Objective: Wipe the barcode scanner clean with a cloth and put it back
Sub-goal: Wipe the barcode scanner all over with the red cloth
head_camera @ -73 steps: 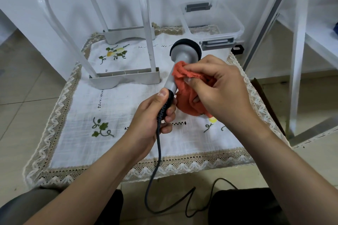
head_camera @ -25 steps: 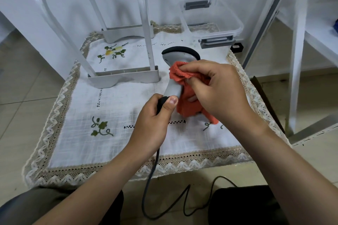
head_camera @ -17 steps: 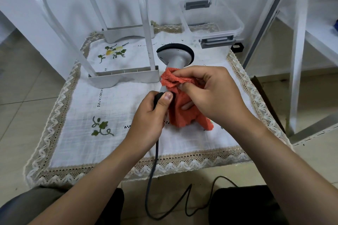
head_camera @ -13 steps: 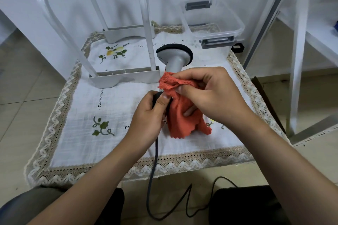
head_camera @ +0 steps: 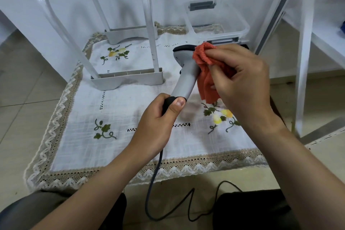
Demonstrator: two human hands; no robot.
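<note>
- Wiping stage, under way by the look of it: pressing the orange cloth (head_camera: 205, 80) against the right side of the barcode scanner (head_camera: 187, 77), at its head and upper neck.
- Pinching a bunched fold of that cloth between thumb and curled fingers of the right hand (head_camera: 242, 84), with the rest of the fabric hanging below.
- Gripping the scanner's black butt end with the left hand (head_camera: 158, 121), thumb laid on top and fingers wrapped round.
- Holding the scanner apparently lifted off the counter (head_camera: 130, 117), directly in front of the clear plastic box (head_camera: 240, 24).
- No telling which faces are already clean: no dirt visible to judge by.
- Left to do, going by the task: finishing the wipe, letting go of the cloth, setting the scanner back. No cradle or holder recognisable, so where it goes back is unclear.
- Long axis: running from the butt, the end farthest from the box, up and away to the head, just short of the box's near latch, with a slight lean to the right.
- Pointing head-first toward the box, the dark-rimmed front turned that way too. Scan window itself not visible.
- Trailing the black cable (head_camera: 155, 183) from the butt, over the counter edge farthest from the box, down to the floor.
</note>
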